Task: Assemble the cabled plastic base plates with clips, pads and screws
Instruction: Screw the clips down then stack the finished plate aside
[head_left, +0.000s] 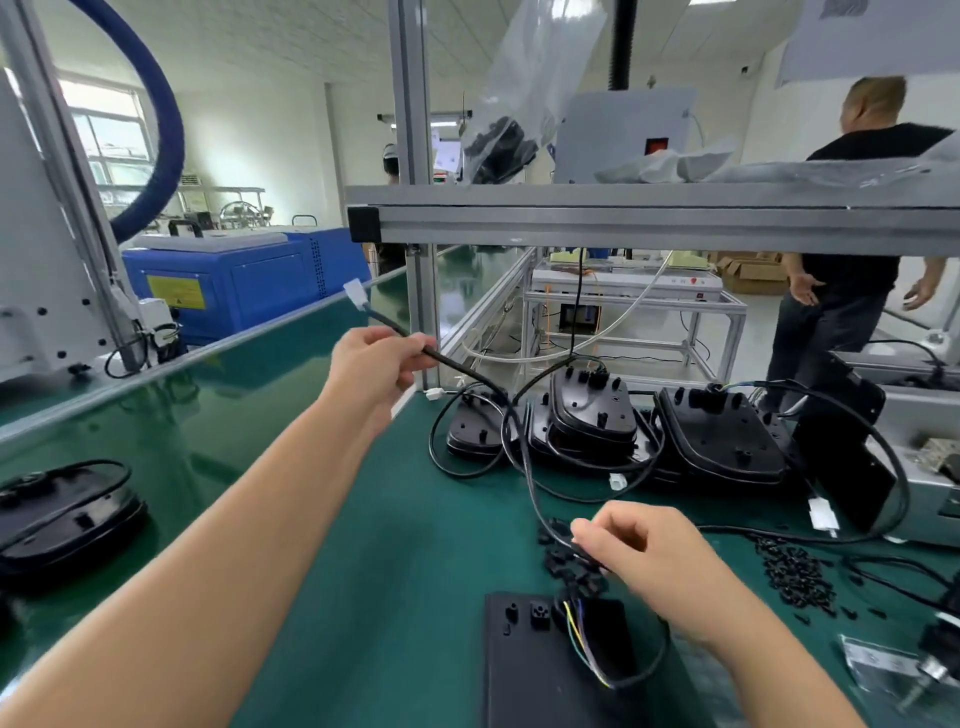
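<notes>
Stretching 1 cable (522, 457), 2 hands

head view looks down, close over bench (415, 519)

— What can't be made out?

— The base plate (550, 670) nearest the wearer runs off the bottom edge of the picture, and the right hand (654, 561) hides where its cable (524, 457) leaves it.

— And at the green mat's right edge?

— The scattered black bits (795, 571) are too small to tell clips from screws.
</notes>
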